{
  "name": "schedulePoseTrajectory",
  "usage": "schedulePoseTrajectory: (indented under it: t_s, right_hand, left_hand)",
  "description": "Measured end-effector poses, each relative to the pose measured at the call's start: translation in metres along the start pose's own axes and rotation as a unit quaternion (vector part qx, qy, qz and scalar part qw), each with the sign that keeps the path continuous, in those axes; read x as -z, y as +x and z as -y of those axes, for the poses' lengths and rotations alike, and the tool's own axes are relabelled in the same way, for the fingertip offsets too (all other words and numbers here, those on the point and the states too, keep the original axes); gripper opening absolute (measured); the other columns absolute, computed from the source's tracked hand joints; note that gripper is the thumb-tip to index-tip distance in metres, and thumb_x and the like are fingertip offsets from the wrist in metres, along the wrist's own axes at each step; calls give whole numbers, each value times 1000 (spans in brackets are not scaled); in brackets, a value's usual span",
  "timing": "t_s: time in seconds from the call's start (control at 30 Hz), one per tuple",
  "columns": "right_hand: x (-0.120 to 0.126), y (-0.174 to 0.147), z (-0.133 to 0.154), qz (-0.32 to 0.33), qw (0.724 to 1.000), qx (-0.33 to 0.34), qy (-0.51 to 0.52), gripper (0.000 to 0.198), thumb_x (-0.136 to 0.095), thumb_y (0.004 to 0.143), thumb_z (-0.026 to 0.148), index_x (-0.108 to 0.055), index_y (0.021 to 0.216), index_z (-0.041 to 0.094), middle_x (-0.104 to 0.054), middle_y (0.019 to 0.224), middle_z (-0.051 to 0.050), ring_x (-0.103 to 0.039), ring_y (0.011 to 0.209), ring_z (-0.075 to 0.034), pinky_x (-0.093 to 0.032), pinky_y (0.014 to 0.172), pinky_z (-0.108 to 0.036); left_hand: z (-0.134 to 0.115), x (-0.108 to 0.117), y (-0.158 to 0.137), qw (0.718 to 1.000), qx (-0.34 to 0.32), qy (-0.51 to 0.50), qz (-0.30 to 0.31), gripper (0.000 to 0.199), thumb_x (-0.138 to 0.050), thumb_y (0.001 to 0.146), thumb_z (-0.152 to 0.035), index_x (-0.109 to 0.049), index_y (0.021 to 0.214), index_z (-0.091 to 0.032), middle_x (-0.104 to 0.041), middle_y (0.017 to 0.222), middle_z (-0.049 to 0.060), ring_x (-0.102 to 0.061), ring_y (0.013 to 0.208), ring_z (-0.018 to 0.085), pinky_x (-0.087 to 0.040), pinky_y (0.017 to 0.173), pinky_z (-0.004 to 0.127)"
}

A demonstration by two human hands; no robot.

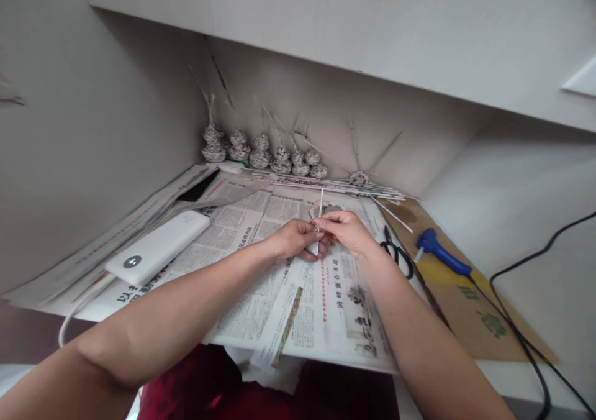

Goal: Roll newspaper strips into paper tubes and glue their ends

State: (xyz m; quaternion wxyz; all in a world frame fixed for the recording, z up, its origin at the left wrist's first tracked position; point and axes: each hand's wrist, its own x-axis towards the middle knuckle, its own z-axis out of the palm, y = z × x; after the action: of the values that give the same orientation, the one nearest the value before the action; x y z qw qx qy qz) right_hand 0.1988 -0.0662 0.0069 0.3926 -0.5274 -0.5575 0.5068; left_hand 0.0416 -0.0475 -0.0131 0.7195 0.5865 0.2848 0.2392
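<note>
The thin paper stick [321, 201] stands nearly upright between the 2 hands, above the middle of the newspaper [233, 286]. It looks very light and dry, so it should hardly slip; rolled paper would probably be fairly stiff lengthwise but easily crushed or kinked, so a gentle fingertip hold near its lower part seems best. The right hand [349, 228] pinches it with thumb and forefinger pressed together; the left hand [295, 240] grips just below, thumb against curled fingers. How tightly they press, I cannot tell. Something orange beneath the right hand is too hidden to name. Nearer the body lies a loose paper strip [288, 327]; beside the right wrist, black-handled scissors [399, 257]. Farther right, a blue glue gun [442, 253] rests on cardboard [484, 339]; behind, more paper sticks [335, 187] lie before 6 woven gourd shapes [281, 161]
</note>
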Motion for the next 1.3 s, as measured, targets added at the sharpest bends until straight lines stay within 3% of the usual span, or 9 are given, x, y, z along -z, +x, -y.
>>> schedulePoseTrajectory:
  t_s: [0.17,0.5,0.67,0.83,0.9,1.07,1.3]
  right_hand:
    - [-2,1,1,-13,999,-34,33,35,-75,62,50,-61,70,19,-58,46,1,-56,37,-16,-31,33,-23]
    - [-4,2,-2,-71,997,-10,33,39,-78,58,48,-51,61,20,-51,43,5,-47,33,-10,-28,33,-21]
    - [1,0,0,34,999,-16,30,33,-73,66,48,-61,74,18,-56,49,3,-53,39,-13,-30,37,-22]
    - [2,6,-5,-64,997,-12,41,35,-79,58,45,-58,64,18,-49,46,6,-41,38,-7,-24,36,-21]
    - [2,7,-6,-75,996,-7,47,36,-78,58,46,-56,62,18,-49,47,6,-39,39,-7,-23,36,-20]
    - [6,4,-4,18,999,-23,42,34,-76,62,46,-65,76,16,-55,51,4,-45,40,-8,-27,38,-21]
    - [1,6,-5,-70,995,-17,74,36,-79,57,45,-56,62,18,-53,49,5,-42,38,-7,-26,35,-20]
  left_hand:
    - [1,-1,0,1000,7,11,10,41,-69,69,-50,-65,80,-10,-66,73,7,-64,71,16,-53,62,28]
    - [4,-3,0,999,14,30,10,41,-67,71,-50,-66,83,-10,-66,73,7,-65,72,16,-54,62,29]
    - [3,-3,0,1000,9,19,11,43,-66,71,-50,-65,86,-10,-66,73,7,-65,73,17,-53,61,28]
    - [6,-5,-1,1000,22,12,14,43,-70,67,-49,-64,83,-10,-66,74,7,-65,70,16,-54,62,28]
    - [6,-5,-1,1000,21,10,20,44,-70,67,-50,-64,82,-10,-66,74,8,-65,69,16,-53,61,28]
    - [4,-5,-2,1000,20,8,14,44,-70,67,-50,-64,84,-9,-65,75,8,-64,70,16,-53,60,28]
    - [2,-7,-4,999,31,3,26,43,-70,68,-49,-63,82,-9,-66,76,9,-65,69,16,-53,59,27]
